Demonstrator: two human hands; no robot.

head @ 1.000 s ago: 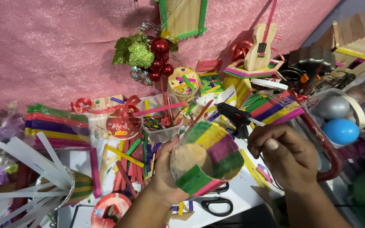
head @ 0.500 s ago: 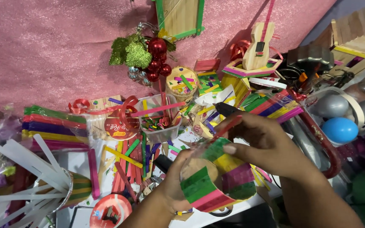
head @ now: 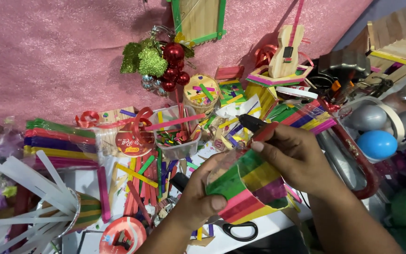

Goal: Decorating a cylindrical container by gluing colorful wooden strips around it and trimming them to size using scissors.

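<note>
Single head-worn view, looking steeply down, close over cluttered craft table (head: 269,230)

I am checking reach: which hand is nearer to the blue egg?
Right. The right hand, holding a black tool, lies just left of the blue egg; the left hand, farther left, holds the striped cup.

We see a pink glittery cloth (head: 62,51) hanging as a backdrop behind a white worktop (head: 269,228), most of which is buried under craft clutter. A bluish wall (head: 377,21) shows at the upper right corner. The light is bright and even.
</note>
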